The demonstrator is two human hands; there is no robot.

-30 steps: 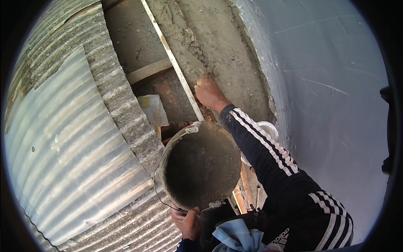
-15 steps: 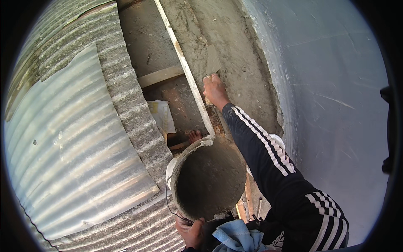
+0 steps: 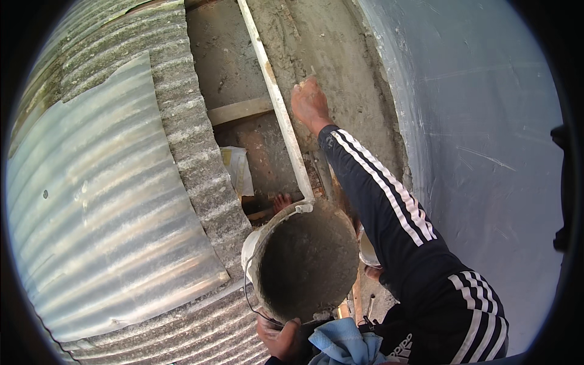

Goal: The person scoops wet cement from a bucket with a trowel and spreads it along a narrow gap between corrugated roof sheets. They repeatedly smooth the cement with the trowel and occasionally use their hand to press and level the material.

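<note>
My left hand (image 3: 278, 338) is closed on the near rim of a mortar-caked bucket (image 3: 248, 248), its thumb over the edge. The bucket tilts, so its dark inside, coated with grey mortar, shows. My right arm reaches forward, and my right hand (image 3: 310, 104) is closed round the handle of a trowel (image 3: 312, 72). The trowel's blade mostly cannot be made out against the mortar. Beneath that hand lies a long strip of wet grey mortar (image 3: 350, 67), between a pale wooden batten (image 3: 277, 97) and the grey wall.
Corrugated roofing sheets (image 3: 109, 201) cover the left side. A short crosspiece (image 3: 240, 111) joins the batten above a recess, where a paper sack (image 3: 239, 170) lies. The smooth grey wall (image 3: 480, 152) rises on the right. A second pail (image 3: 368, 249) stands below my right arm; a blue cloth (image 3: 344, 340) hangs close by.
My right hand with the trowel has moved farther forward along the mortar, and the blade has turned so that less of it shows. My left hand still grips the bucket rim.
</note>
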